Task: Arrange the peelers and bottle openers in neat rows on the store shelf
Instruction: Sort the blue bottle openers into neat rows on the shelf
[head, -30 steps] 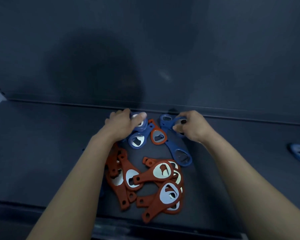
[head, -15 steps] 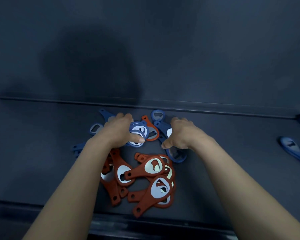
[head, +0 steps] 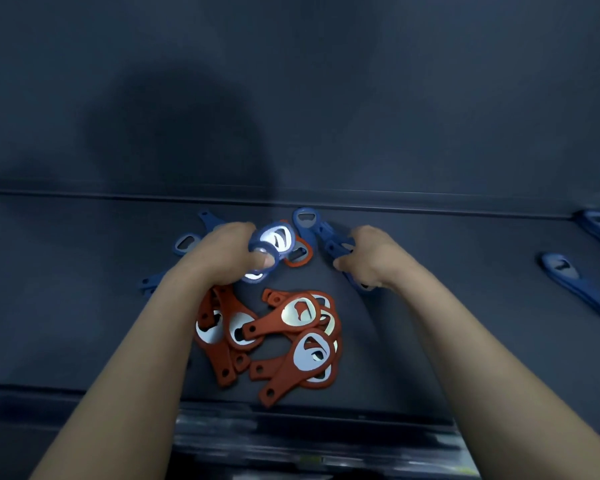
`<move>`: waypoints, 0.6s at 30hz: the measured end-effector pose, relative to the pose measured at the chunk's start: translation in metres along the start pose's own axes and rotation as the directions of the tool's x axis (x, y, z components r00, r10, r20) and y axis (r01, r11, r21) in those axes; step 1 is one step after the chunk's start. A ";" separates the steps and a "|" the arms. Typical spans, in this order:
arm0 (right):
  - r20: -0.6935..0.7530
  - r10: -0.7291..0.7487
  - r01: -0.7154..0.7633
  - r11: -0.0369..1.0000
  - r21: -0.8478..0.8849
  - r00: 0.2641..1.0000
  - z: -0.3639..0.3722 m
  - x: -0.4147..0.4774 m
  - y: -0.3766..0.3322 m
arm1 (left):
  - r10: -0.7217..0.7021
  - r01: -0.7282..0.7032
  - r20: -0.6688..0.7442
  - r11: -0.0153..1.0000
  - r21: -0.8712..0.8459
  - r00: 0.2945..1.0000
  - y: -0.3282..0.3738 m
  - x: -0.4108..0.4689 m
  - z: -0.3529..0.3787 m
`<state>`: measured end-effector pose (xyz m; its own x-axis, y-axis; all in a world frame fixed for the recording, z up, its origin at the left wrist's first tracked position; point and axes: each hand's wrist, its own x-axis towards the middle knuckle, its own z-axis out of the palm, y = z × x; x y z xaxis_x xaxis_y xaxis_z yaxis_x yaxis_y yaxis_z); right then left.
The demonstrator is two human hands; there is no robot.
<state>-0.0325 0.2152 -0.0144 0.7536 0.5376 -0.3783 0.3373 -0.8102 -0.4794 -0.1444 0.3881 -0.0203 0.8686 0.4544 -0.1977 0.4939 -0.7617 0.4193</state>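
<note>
One wide-angle camera, worn on the head, looks forward and down onto the dark shelf (head: 84, 323) from close above its near edge. The left hand (head: 222, 261) and right hand (head: 371, 261) reach mid-frame; the back wall (head: 395, 98) fills the far, upper half of the view.

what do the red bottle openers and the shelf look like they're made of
Red bottle openers: matte red bodies, probably plastic or a rubbery coating, around pale shiny inserts that catch light, likely metal. Shelf: smooth dark grey surface with a faint sheen, likely painted metal, though unsure.
</note>
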 end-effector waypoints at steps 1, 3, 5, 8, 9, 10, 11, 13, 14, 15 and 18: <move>-0.017 0.008 -0.008 0.999 0.034 1.000 -0.003 -0.002 0.006 | 0.012 -0.012 -0.029 1.000 0.002 1.000 0.004 0.000 0.000; -0.045 0.013 -0.008 0.995 0.104 0.999 -0.008 -0.005 0.017 | 0.036 -0.042 -0.080 0.997 -0.072 0.996 0.013 -0.001 0.000; -0.073 0.009 0.003 0.986 0.165 0.997 -0.017 -0.010 0.032 | 0.081 -0.098 -0.099 0.978 -0.182 0.992 0.033 -0.002 0.004; -0.118 0.026 -0.002 0.979 0.205 0.993 -0.033 -0.019 0.059 | 0.168 -0.175 -0.050 0.958 -0.227 0.984 0.073 -0.005 0.017; -0.133 0.050 -0.021 0.977 0.212 0.990 -0.039 -0.022 0.070 | 0.198 -0.196 -0.011 0.954 -0.227 0.980 0.088 -0.006 0.024; -0.140 0.075 -0.044 0.976 0.214 0.987 -0.045 -0.025 0.081 | 0.219 -0.207 0.031 0.955 -0.213 0.975 0.102 -0.007 0.031; -0.134 0.091 -0.063 0.977 0.203 0.987 -0.050 -0.028 0.093 | 0.229 -0.213 0.074 0.960 -0.185 0.971 0.116 -0.008 0.039; -0.129 0.122 -0.099 0.981 0.169 0.984 -0.060 -0.034 0.116 | 0.241 -0.223 0.139 0.966 -0.135 0.961 0.139 -0.006 0.057; -0.134 0.143 -0.120 0.979 0.166 0.981 -0.064 -0.038 0.127 | 0.246 -0.228 0.165 0.966 -0.123 0.955 0.148 -0.005 0.065; -0.134 0.164 -0.140 0.975 0.170 0.977 -0.068 -0.041 0.137 | 0.249 -0.230 0.190 0.966 -0.116 0.950 0.157 -0.003 0.072; -0.136 0.194 -0.166 0.967 0.195 0.971 -0.078 -0.049 0.163 | 0.267 -0.254 0.230 0.963 -0.085 0.936 0.177 0.002 0.086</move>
<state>0.0290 0.0387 -0.0122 0.8742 0.3330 -0.3533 0.0906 -0.8268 -0.5551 -0.0519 0.2143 -0.0221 0.9539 0.1156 -0.2771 0.2520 -0.8099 0.5297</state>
